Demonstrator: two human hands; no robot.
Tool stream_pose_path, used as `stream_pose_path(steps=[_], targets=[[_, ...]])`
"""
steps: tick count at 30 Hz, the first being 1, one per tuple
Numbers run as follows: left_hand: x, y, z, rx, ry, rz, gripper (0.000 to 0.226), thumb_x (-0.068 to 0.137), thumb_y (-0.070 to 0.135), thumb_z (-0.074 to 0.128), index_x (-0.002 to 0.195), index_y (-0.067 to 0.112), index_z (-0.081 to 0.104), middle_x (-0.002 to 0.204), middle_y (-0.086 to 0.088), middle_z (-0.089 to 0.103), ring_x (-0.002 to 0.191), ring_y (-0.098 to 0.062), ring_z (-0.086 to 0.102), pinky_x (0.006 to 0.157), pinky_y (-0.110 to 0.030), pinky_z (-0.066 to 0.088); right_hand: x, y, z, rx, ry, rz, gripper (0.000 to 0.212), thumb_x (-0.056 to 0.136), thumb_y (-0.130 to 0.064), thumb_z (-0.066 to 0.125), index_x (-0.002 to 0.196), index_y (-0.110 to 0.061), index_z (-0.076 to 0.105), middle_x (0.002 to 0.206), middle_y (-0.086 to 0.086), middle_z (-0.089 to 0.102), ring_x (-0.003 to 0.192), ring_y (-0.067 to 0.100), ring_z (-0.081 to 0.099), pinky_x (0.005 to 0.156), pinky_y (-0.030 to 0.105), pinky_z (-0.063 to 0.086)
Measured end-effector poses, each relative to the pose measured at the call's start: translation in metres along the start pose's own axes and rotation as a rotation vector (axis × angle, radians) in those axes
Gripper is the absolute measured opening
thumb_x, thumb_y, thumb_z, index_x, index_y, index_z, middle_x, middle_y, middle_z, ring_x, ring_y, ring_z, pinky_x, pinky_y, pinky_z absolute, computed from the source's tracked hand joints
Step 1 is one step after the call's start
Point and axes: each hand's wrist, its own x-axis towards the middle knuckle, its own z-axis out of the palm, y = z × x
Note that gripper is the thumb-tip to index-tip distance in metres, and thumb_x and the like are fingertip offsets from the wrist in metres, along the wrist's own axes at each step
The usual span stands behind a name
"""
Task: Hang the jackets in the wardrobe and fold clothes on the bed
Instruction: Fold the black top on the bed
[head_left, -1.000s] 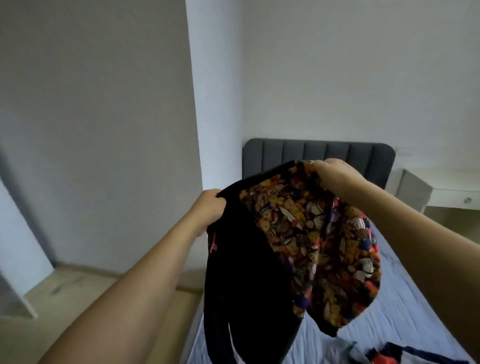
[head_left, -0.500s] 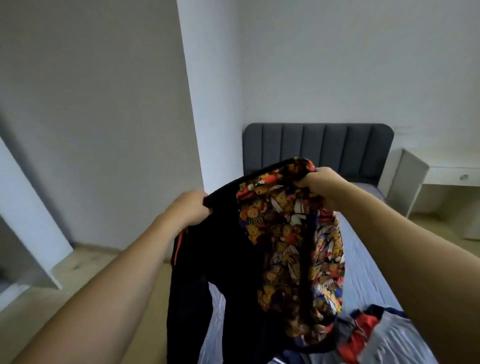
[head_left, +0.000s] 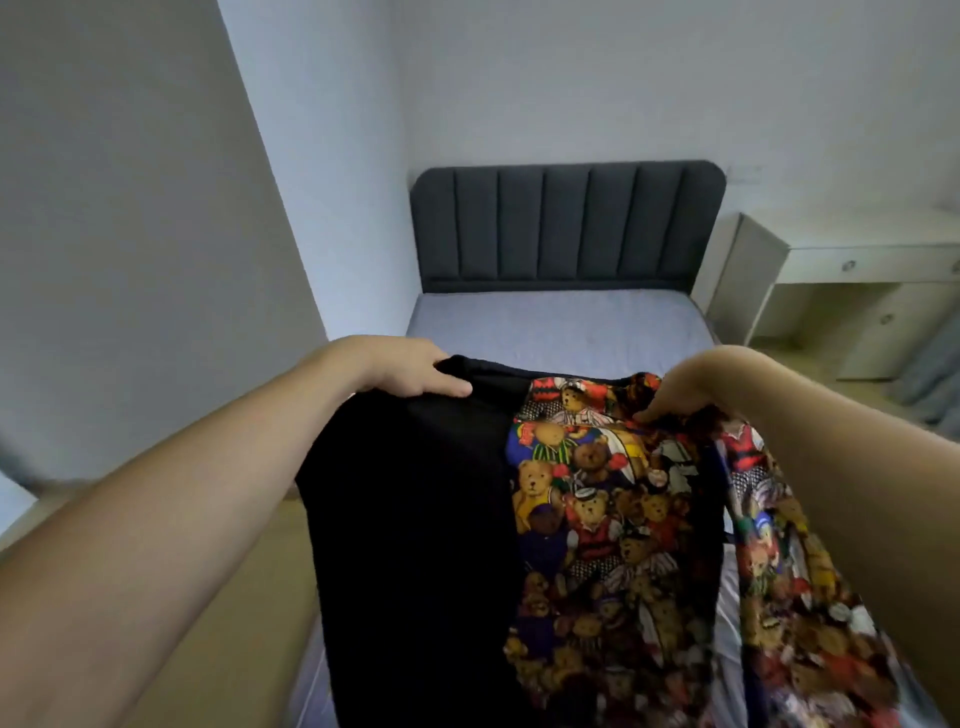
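Note:
I hold a garment (head_left: 415, 519) that is black outside with a teddy-bear print lining (head_left: 597, 519) spread out over the near part of the bed (head_left: 561, 322). My left hand (head_left: 405, 371) grips its black top edge at the left. My right hand (head_left: 685, 389) pinches the printed top edge at the right. The cloth hangs down from both hands and hides the near half of the mattress.
A dark grey padded headboard (head_left: 566, 223) stands against the far wall. To the right of the bed stands a white desk with drawers (head_left: 852, 280). A white wall panel (head_left: 156, 234) runs along the left, above a wooden floor (head_left: 249, 623).
The view has tilted down toward the bed. Both hands have lowered the garment and drawn it wider, so the bear lining now lies spread out flat.

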Motion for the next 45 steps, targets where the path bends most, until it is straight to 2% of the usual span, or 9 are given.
stream_pose_path(steps=[4,8,11,22,25,28,33,38,45], targets=[[0.133,0.004,0.026,0.141,-0.156,0.027,0.024,0.090,0.057,0.055,0.089,0.033,0.060,0.102,0.008,0.063,0.096,-0.016,0.059,0.090,-0.032,0.044,0.104,0.007,0.006,-0.300,0.171,0.056,0.053,0.096,-0.046,0.048,0.133,-0.007,0.052,0.132,0.011,0.055,0.118,0.030,0.053,0.100,0.038,0.043],[0.294,-0.020,0.115,-0.035,0.142,0.041,0.022,0.094,0.034,0.057,0.105,0.015,0.055,0.113,-0.008,0.062,0.104,-0.027,0.058,0.079,-0.030,0.041,0.253,0.033,0.032,-0.276,0.521,0.139,0.036,0.092,-0.018,0.044,0.126,-0.012,0.055,0.114,0.009,0.056,0.104,0.030,0.057,0.084,0.040,0.048],[0.386,-0.076,0.220,-0.115,0.259,-0.116,0.051,0.089,0.028,0.058,0.136,0.019,0.042,0.134,-0.010,0.050,0.117,-0.032,0.052,0.097,-0.039,0.044,0.365,0.037,0.097,-0.416,0.669,0.138,0.059,0.089,-0.023,0.049,0.143,-0.010,0.030,0.144,0.014,0.027,0.130,0.036,0.035,0.108,0.055,0.028],[0.373,-0.340,0.583,-0.052,-0.068,-0.871,0.094,0.088,0.065,0.045,0.153,0.019,-0.006,0.160,-0.013,0.006,0.146,-0.034,0.008,0.116,-0.056,0.012,0.544,-0.053,0.504,-0.104,-0.042,-0.212,0.075,0.095,-0.057,0.034,0.151,-0.035,-0.012,0.160,0.001,-0.019,0.148,0.029,-0.010,0.113,0.061,-0.001],[0.377,-0.368,0.607,-0.040,0.099,-0.653,0.054,0.094,0.057,0.044,0.126,0.014,0.042,0.129,-0.013,0.049,0.124,-0.033,0.045,0.101,-0.048,0.037,0.560,-0.071,0.541,-0.048,-0.146,-0.160,0.080,0.093,-0.058,0.039,0.150,-0.039,-0.015,0.158,-0.002,-0.024,0.148,0.028,-0.010,0.111,0.064,0.007],[0.386,-0.376,0.590,-0.079,0.128,-0.428,0.026,0.101,0.040,0.039,0.083,0.020,0.040,0.090,-0.007,0.059,0.097,-0.034,0.060,0.082,-0.042,0.048,0.569,-0.077,0.551,-0.164,-0.215,-0.133,0.086,0.092,-0.041,0.052,0.152,-0.035,-0.009,0.158,0.001,-0.024,0.147,0.032,-0.011,0.112,0.063,0.013],[0.420,-0.412,0.474,-0.040,0.818,-0.546,0.018,0.099,0.030,0.044,0.100,0.013,0.049,0.099,-0.023,0.063,0.096,-0.045,0.058,0.076,-0.047,0.041,0.572,-0.110,0.529,-0.463,-0.291,-0.070,0.064,0.089,-0.018,0.050,0.148,-0.021,0.026,0.156,0.009,0.010,0.138,0.035,0.024,0.105,0.056,0.033],[0.410,-0.449,0.438,-0.035,0.642,-0.808,0.049,0.088,0.028,0.055,0.134,0.019,0.039,0.136,-0.017,0.041,0.128,-0.038,0.036,0.102,-0.049,0.030,0.585,-0.171,0.492,-0.192,0.018,-0.075,0.045,0.089,-0.027,0.045,0.132,-0.014,0.046,0.136,0.007,0.039,0.124,0.028,0.040,0.097,0.045,0.042],[0.323,-0.458,0.580,-1.225,0.269,-1.336,0.077,0.086,0.055,0.058,0.139,0.001,0.043,0.138,-0.021,0.048,0.122,-0.039,0.049,0.106,-0.049,0.040,0.613,-0.247,0.514,-0.184,-0.009,-0.266,0.082,0.091,-0.063,0.038,0.148,-0.042,-0.016,0.158,-0.001,-0.024,0.147,0.032,-0.010,0.109,0.066,0.007]])
